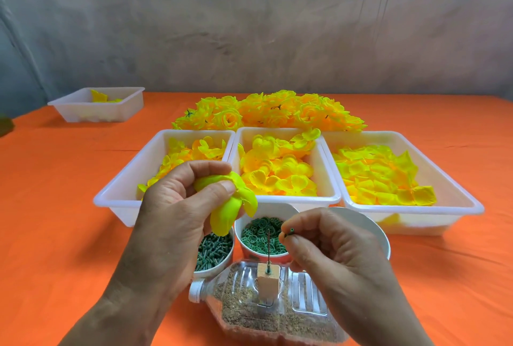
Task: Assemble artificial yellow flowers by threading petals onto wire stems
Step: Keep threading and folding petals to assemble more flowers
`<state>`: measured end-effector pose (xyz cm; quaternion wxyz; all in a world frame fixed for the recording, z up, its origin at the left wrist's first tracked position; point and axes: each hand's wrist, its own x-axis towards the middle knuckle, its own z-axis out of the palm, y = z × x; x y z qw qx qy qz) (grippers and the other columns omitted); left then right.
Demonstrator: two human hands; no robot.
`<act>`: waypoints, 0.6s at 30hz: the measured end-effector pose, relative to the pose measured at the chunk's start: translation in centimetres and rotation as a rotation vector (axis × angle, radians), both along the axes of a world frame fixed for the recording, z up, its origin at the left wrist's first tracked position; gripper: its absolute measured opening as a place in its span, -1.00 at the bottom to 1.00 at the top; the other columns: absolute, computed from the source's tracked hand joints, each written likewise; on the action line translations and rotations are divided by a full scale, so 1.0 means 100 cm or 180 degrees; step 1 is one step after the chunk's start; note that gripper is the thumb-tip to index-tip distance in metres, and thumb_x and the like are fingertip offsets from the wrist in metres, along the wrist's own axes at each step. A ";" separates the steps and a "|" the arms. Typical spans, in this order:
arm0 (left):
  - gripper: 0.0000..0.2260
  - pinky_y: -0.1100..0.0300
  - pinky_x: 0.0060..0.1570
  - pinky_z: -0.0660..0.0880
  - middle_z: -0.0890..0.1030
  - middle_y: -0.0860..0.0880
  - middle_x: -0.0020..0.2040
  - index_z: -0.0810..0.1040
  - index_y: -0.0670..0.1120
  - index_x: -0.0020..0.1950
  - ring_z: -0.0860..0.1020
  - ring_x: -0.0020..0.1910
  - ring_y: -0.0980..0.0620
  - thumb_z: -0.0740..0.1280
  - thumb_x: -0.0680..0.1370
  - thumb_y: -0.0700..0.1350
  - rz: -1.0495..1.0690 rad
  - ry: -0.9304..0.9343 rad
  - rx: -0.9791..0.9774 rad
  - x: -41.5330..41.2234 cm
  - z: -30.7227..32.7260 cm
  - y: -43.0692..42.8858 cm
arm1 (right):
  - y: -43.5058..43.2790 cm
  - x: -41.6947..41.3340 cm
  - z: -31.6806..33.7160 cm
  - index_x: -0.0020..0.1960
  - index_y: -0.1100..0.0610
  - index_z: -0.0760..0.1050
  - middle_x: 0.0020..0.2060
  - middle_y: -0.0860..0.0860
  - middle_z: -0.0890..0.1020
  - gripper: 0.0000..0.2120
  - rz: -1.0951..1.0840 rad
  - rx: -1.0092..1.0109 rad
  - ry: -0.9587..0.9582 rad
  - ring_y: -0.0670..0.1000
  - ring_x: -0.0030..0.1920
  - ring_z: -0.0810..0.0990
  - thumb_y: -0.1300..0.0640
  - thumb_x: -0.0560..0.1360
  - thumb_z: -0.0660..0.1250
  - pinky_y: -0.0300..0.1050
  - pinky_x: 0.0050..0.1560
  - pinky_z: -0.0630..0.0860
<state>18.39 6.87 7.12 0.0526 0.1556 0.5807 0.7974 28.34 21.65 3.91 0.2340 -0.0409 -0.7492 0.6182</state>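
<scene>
My left hand point(177, 201) holds a bunch of yellow petals point(230, 206) between thumb and fingers, above the cup of green stem pieces point(213, 251). My right hand point(327, 245) pinches a small green piece point(290, 231) at its fingertips, just right of a thin upright wire point(268, 248). The wire stands in a small block point(267, 281) fixed on a clear plastic bottle point(266, 309) lying on its side and filled with sand. Nothing is threaded on the wire.
Three white trays of yellow petals point(166, 162) point(277, 168) point(388, 173) stand side by side behind the cups. A cup of green rings point(261, 237) and a white bowl point(369, 226) sit in front. Finished yellow flowers point(269, 112) are piled behind. Another tray point(97, 104) stands far left.
</scene>
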 end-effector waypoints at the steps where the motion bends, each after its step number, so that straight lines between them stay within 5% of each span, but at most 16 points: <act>1: -0.83 0.18 -0.36 0.59 0.67 -0.09 -0.26 0.68 -0.05 -0.20 0.63 -0.37 0.00 0.44 0.23 -0.18 0.0031 -0.0050 0.0057 -0.001 0.000 -0.001 | -0.001 -0.001 0.000 -0.14 -0.03 0.65 -0.36 0.06 0.66 -0.75 0.0038 -0.0096 -0.0036 -0.02 -0.38 0.60 0.33 0.43 0.42 -0.13 -0.28 0.58; 12: -0.79 0.19 -0.38 0.60 0.66 -0.11 -0.28 0.64 -0.11 -0.12 0.64 -0.38 -0.01 0.41 0.26 -0.20 0.0076 -0.0182 0.0038 -0.003 -0.003 -0.004 | -0.012 -0.010 0.012 -0.18 0.00 0.70 -0.32 0.05 0.70 -0.87 0.0270 -0.0606 0.0157 -0.12 -0.34 0.61 0.23 0.39 0.50 -0.32 -0.32 0.52; 18: -0.79 0.18 -0.39 0.59 0.66 -0.11 -0.28 0.65 -0.11 -0.13 0.64 -0.38 -0.01 0.42 0.25 -0.19 0.0089 -0.0206 0.0039 -0.004 -0.005 -0.006 | -0.012 -0.012 0.008 -0.20 0.08 0.69 -0.37 -0.01 0.68 -0.81 0.0255 -0.0566 0.0068 -0.19 -0.40 0.59 0.36 0.41 0.43 -0.38 -0.35 0.49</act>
